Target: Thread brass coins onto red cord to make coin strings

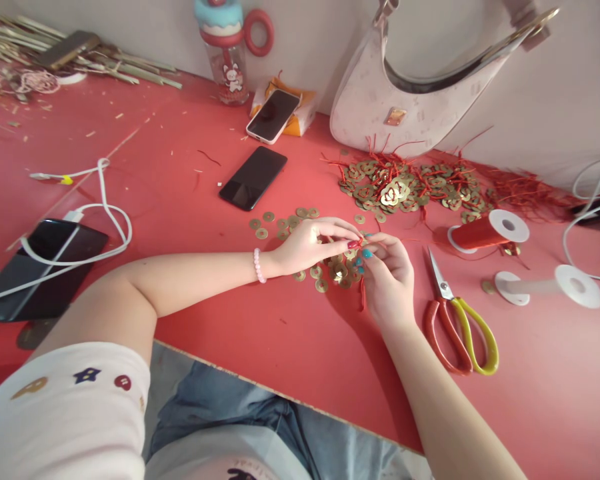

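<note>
My left hand (319,244), with a pink bead bracelet at the wrist, pinches a red cord (359,243) between thumb and fingers. Facing it, my right hand (389,275) has its fingertips closed on the same cord, whose loose end (363,295) hangs below. The fingertips of both hands nearly meet. Loose brass coins (321,285) with center holes lie on the red table under and around the hands. Behind them is a heap of coins tied with red cord (395,190). Whether a coin is on the held cord is hidden by the fingers.
Scissors (445,293) lie right of my right hand, beside a red cord spool (485,231) and a nearly bare spool (550,287). Phones (253,177), a bottle (226,57) and a handbag (420,107) are behind. A cabled device (45,267) lies left.
</note>
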A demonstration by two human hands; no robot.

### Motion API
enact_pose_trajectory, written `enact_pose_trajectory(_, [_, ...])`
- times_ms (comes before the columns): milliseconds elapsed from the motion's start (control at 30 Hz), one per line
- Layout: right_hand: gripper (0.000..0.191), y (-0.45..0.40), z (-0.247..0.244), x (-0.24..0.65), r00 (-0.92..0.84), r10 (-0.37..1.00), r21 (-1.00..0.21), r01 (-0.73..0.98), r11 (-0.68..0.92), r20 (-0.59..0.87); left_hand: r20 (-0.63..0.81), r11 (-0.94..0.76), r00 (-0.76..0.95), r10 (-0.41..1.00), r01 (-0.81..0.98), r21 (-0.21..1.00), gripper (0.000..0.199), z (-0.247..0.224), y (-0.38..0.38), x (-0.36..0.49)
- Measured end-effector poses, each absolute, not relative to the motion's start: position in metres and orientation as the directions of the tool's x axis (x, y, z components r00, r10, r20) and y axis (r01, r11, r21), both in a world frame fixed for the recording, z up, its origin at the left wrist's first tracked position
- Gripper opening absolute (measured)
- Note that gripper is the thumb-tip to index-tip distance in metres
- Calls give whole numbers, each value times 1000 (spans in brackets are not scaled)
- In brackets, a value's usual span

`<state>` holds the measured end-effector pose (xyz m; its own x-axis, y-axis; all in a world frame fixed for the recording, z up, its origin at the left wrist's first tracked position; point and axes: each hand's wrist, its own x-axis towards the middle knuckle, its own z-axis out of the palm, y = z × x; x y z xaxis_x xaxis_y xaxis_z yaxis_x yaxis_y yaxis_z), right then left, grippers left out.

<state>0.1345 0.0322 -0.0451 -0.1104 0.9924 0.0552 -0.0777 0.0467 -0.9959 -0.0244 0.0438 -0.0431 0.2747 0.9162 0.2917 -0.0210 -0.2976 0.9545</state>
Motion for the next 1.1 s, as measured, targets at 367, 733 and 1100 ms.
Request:
enact_pose_trajectory(367, [13, 35, -48, 137, -97, 994, -998, -28, 49, 52, 307, -305, 196, 931, -39, 951, 14, -44, 47, -26])
enact_pose_trajectory(733, [10, 34, -50, 137, -57, 995, -994, 60, 90, 87, 351, -389, 341, 872, 47, 920, 12, -42, 45, -25])
enact_pose_trajectory(1100, [9, 34, -48, 137, -18, 994, -994, -3, 109, 109, 270, -314, 368, 890, 65, 947, 14, -45, 44, -25])
